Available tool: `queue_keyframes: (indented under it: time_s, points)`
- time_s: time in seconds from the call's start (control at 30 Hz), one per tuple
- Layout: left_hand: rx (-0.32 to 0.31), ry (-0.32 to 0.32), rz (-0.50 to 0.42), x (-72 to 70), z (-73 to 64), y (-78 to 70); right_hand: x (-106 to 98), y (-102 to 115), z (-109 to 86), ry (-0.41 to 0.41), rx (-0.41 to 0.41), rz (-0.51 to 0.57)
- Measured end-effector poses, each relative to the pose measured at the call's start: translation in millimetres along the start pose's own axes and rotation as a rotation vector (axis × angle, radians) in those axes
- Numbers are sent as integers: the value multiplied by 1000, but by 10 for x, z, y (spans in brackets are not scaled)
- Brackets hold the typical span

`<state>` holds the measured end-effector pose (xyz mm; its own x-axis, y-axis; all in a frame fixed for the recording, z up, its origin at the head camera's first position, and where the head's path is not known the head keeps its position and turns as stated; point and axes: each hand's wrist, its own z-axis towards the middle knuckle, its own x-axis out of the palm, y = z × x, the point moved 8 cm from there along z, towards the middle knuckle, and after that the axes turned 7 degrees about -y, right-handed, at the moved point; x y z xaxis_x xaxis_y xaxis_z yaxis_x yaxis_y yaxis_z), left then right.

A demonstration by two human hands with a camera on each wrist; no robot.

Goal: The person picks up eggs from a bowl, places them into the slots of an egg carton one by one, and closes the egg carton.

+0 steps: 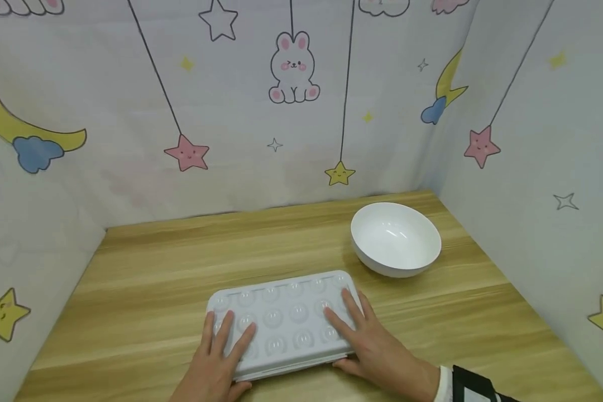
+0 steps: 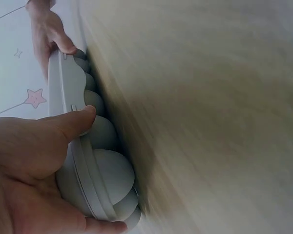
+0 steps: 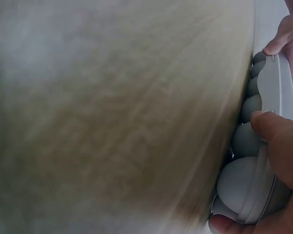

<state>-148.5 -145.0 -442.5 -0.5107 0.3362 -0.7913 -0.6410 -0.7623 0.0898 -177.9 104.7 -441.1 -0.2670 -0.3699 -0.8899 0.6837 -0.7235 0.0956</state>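
Observation:
A white ice ball tray (image 1: pixel 286 315) with rows of round domes lies at the front middle of the wooden table. My left hand (image 1: pixel 211 360) grips its left end, fingers spread over the top and thumb at the front edge. At the opposite end, my right hand (image 1: pixel 382 349) holds it the same way, with the thumb by the lower edge. In the left wrist view, rounded cups (image 2: pixel 115 175) bulge from the tray's underside, close over the table. The right wrist view shows my right thumb (image 3: pixel 271 124) pressed against the tray's side.
Behind the tray to the right stands a white bowl (image 1: pixel 394 240). A white curtain (image 1: pixel 241 111) printed with stars, moons and a rabbit hangs around the table (image 1: pixel 146 279) on the back and both sides.

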Motion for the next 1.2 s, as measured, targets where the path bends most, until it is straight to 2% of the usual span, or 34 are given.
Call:
queue_keyframes:
  time_s: [0.2, 0.43, 0.53, 0.63, 0.77, 0.87, 0.97, 1.2]
  points:
    - [-41, 26, -3, 4, 40, 36, 19, -36, 23, -17, 11, -15]
    - [-78, 61, -32, 36, 139, 117, 37, -162, 81, 27, 70, 38]
    - [-140, 115, -94, 26, 162, 155, 53, -205, 67, 45, 95, 68]
    - [-241, 162, -192, 0, 159, 210, 45, -242, 46, 36, 102, 77]
    - [-345, 133, -283, -134, 167, 310, 0, -287, 41, -6, 94, 92]
    - [-390, 104, -301, -249, 181, 395, -36, -324, 42, -29, 99, 105]
    - [-434, 109, -298, -319, 173, 486, -56, -345, 50, -39, 102, 100]
    - [-497, 158, -297, -324, 95, 605, -73, -395, 60, -7, 138, 77]
